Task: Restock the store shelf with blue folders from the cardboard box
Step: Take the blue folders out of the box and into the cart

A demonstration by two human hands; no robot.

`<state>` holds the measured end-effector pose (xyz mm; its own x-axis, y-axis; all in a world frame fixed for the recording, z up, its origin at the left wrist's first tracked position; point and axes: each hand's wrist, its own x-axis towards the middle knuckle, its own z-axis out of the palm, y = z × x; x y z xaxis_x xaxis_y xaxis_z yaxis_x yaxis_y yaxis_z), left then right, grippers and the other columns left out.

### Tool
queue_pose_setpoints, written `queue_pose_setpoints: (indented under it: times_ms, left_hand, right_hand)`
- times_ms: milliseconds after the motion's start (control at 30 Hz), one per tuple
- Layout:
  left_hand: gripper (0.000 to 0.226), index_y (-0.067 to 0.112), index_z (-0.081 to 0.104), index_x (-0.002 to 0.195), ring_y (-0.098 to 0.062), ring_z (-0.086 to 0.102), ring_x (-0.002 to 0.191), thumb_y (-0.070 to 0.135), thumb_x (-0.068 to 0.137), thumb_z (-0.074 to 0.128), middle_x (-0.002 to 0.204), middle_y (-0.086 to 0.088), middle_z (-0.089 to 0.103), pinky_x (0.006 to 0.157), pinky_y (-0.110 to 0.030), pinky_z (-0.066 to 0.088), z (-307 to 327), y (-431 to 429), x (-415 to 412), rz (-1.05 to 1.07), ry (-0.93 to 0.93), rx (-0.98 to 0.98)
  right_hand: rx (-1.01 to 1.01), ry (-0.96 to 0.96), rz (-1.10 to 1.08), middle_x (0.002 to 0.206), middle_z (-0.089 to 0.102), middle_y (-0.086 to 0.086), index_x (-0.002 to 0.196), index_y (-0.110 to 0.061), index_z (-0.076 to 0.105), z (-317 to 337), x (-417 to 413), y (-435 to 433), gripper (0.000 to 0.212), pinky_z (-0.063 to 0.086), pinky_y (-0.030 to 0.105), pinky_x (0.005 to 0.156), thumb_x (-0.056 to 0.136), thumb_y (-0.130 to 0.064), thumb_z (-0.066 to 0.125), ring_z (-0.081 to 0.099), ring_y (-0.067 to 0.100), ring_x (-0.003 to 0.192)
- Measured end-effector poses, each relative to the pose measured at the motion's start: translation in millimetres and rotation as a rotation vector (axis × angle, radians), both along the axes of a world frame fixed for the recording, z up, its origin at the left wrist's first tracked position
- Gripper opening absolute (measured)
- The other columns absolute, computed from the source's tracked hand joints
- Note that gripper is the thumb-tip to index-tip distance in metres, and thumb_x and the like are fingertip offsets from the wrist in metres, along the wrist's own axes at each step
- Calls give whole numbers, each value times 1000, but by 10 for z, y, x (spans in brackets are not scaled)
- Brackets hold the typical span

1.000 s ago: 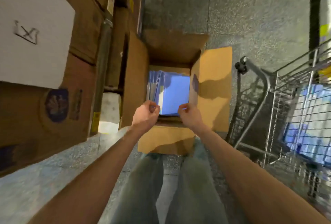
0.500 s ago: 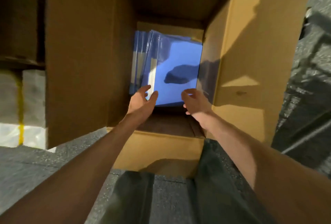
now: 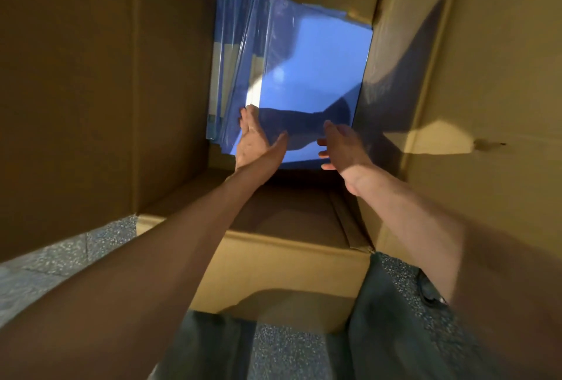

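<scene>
Several glossy blue folders (image 3: 307, 75) lie fanned in a stack at the bottom of an open cardboard box (image 3: 289, 246). My left hand (image 3: 257, 139) reaches into the box with straight fingers, touching the near left corner of the top folder. My right hand (image 3: 340, 145) is at the near right corner of the same folder, fingers extended, its fingertips under or against the folder's near edge. Both forearms stretch down from the bottom of the view into the box.
Tall box flaps rise on the left (image 3: 76, 91) and on the right (image 3: 486, 75), walling in the opening. Speckled grey floor (image 3: 60, 255) shows at the lower left, and my legs in grey trousers (image 3: 395, 319) stand at the box's near side.
The view has dropped close over the box, losing the cart and shelves. Both hands went from curled at the folder's near edge to extended, reaching deeper onto the top folder's corners.
</scene>
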<state>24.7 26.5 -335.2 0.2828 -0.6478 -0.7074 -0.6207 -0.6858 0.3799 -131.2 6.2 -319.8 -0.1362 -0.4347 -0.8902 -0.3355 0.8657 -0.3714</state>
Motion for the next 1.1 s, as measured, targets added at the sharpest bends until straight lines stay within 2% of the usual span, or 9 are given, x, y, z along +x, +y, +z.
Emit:
queue_pose_setpoints:
  times_ms: [200, 300, 367, 467, 533, 600, 767, 867, 1100]
  left_hand:
    - [100, 19, 21, 159, -32, 43, 140, 54, 72, 55, 153, -8, 43, 112, -50, 42, 76, -181, 116, 284, 116, 59]
    - [64, 20, 54, 141, -25, 58, 117, 54, 86, 49, 133, -9, 58, 89, -27, 48, 279, -265, 95, 285, 198, 29]
    - [46, 19, 63, 131, -20, 59, 108, 42, 96, 46, 127, -7, 63, 83, -25, 45, 439, -264, 15, 342, 302, -16]
    - [37, 17, 68, 122, -21, 65, 101, 35, 100, 43, 114, -4, 69, 80, -30, 51, 638, -231, -142, 459, 409, -16]
    - [36, 13, 71, 116, -19, 66, 88, 25, 106, 38, 106, -5, 71, 66, -27, 52, 812, -246, -290, 490, 493, 37]
    - [42, 8, 73, 116, -19, 68, 79, 26, 106, 36, 104, -5, 74, 67, -28, 53, 980, -275, -415, 507, 600, 103]
    - [44, 20, 72, 123, -14, 71, 78, 37, 107, 34, 113, 5, 76, 82, -30, 48, 1128, -322, -601, 326, 675, 177]
    - [43, 21, 70, 125, -17, 71, 85, 37, 108, 35, 112, 3, 77, 83, -30, 47, 1133, -365, -548, 319, 662, 197]
    - [30, 20, 67, 121, -22, 73, 88, 33, 101, 49, 94, 1, 77, 69, -25, 49, 976, -223, -108, -4, 436, 269]
  right_hand:
    - [-6, -15, -33, 131, 59, 4, 138, -30, 47, 143, 25, -29, 48, 55, 49, 95, 99, -57, 40, 61, 26, 111]
    - [-112, 21, 12, 115, 64, 1, 118, -33, 57, 323, 14, -145, 44, 53, 52, 95, 91, -64, 41, 63, 25, 105]
    - [-219, 56, 53, 108, 66, 0, 103, -32, 61, 466, -24, -273, 42, 53, 49, 93, 88, -66, 42, 63, 28, 104]
    - [-263, 41, 79, 125, 65, -1, 128, -19, 60, 617, -59, -463, 52, 43, 28, 91, 94, -58, 53, 60, 20, 114]
    - [-239, 40, 108, 135, 61, 3, 141, -15, 50, 709, -84, -543, 65, 42, 28, 97, 93, -57, 58, 58, 22, 121]
    - [-220, 81, 143, 129, 62, 7, 138, -9, 47, 789, -117, -559, 63, 41, 27, 89, 95, -54, 57, 60, 26, 113]
    - [-281, 205, 208, 101, 59, 11, 116, 2, 42, 839, -280, -554, 50, 39, 32, 78, 98, -42, 58, 59, 39, 112]
    - [-237, 244, 243, 114, 58, 18, 124, 2, 38, 799, -237, -543, 44, 31, 24, 67, 100, -29, 59, 59, 38, 112]
    - [-154, 217, 367, 129, 49, 24, 135, 5, 37, 705, -98, -524, 41, 34, 30, 81, 103, -20, 46, 53, 34, 117]
